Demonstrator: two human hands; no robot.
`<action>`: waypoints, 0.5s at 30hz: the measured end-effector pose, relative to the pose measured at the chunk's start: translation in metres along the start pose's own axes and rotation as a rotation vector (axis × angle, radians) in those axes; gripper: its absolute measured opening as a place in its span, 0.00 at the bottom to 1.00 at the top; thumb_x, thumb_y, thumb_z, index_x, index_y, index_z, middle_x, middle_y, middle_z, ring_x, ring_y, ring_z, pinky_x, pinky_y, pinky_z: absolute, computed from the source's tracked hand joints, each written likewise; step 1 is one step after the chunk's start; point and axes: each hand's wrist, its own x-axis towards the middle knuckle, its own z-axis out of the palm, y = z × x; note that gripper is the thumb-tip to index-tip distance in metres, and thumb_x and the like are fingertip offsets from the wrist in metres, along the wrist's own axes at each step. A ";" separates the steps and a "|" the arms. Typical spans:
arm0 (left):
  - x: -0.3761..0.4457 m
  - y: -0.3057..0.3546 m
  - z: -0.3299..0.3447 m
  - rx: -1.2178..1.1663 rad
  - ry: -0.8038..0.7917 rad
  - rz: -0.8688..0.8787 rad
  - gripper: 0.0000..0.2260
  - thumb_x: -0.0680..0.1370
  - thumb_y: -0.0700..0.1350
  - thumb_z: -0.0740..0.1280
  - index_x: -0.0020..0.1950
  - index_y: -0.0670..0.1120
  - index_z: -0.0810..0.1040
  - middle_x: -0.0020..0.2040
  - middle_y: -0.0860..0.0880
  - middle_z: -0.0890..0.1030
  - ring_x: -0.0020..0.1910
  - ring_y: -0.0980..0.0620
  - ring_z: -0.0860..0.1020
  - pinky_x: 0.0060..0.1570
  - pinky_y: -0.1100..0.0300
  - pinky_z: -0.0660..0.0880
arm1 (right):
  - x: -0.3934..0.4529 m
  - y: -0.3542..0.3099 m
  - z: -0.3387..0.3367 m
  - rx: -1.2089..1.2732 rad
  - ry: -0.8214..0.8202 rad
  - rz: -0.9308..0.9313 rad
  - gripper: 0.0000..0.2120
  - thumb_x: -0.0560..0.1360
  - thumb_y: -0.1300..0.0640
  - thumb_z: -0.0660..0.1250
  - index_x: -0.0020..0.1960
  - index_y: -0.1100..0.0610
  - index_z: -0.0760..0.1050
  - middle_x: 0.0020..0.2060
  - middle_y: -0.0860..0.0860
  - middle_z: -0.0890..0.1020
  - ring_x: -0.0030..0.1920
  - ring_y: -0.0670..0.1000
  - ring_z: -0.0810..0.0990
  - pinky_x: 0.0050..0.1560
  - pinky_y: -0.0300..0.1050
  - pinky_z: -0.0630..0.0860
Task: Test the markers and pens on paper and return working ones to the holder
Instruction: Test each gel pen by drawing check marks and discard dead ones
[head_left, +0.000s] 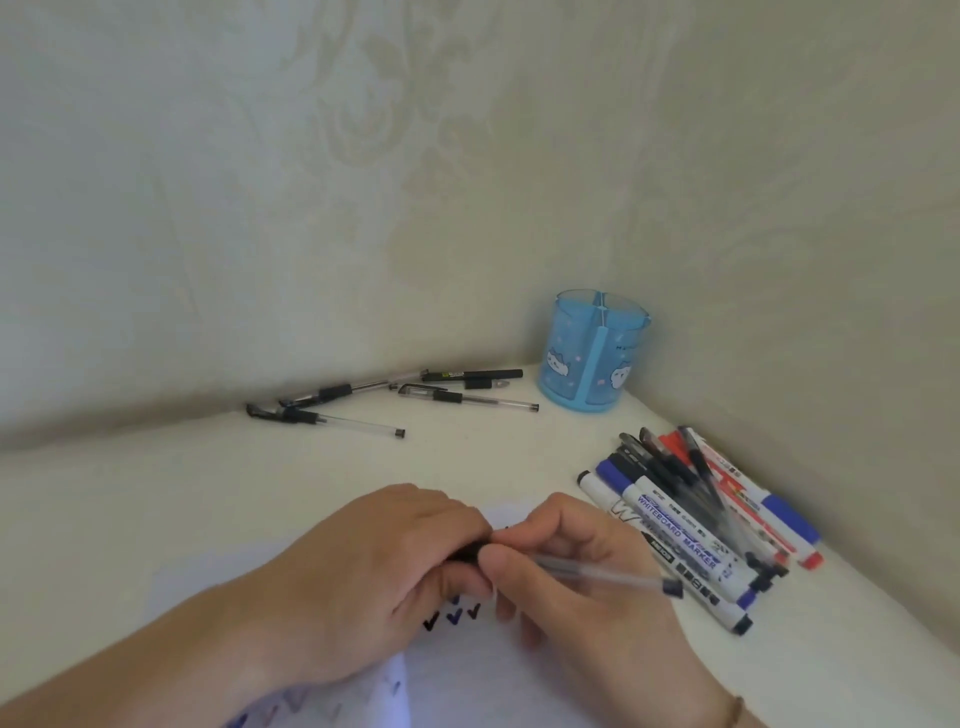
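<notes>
A clear gel pen (597, 574) with a black grip lies across both hands over the white paper (452, 686). My right hand (576, 571) pinches its barrel, and my left hand (384, 566) closes around its black front end, which is hidden by the fingers. Small tick marks (452, 616) in black, blue and red show on the paper under the hands. The blue see-through holder (592, 353) stands in the far corner, with no pens showing in it.
A heap of whiteboard markers and pens (696, 519) lies to the right of the paper. Several gel pens (395, 397) lie loose along the back wall, left of the holder. Walls close off the white table (182, 493) at the back and right.
</notes>
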 end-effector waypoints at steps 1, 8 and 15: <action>-0.001 0.000 0.000 0.002 -0.018 -0.006 0.14 0.83 0.59 0.50 0.48 0.56 0.71 0.36 0.58 0.76 0.34 0.58 0.72 0.40 0.69 0.67 | 0.001 0.001 -0.001 -0.020 -0.013 -0.006 0.06 0.68 0.59 0.76 0.36 0.57 0.79 0.26 0.55 0.81 0.24 0.48 0.76 0.25 0.39 0.72; -0.002 0.001 -0.005 -0.132 -0.125 0.024 0.11 0.83 0.58 0.53 0.49 0.57 0.72 0.37 0.59 0.82 0.27 0.57 0.74 0.30 0.67 0.70 | -0.001 0.002 -0.006 0.017 -0.159 -0.095 0.07 0.71 0.57 0.70 0.37 0.59 0.76 0.28 0.56 0.81 0.28 0.51 0.78 0.30 0.42 0.75; -0.002 0.000 -0.006 -0.215 -0.012 -0.054 0.16 0.79 0.65 0.54 0.50 0.56 0.74 0.25 0.53 0.67 0.23 0.55 0.65 0.27 0.64 0.60 | -0.001 -0.002 -0.010 0.067 -0.074 -0.104 0.08 0.68 0.52 0.71 0.41 0.56 0.83 0.30 0.58 0.82 0.30 0.55 0.80 0.27 0.45 0.74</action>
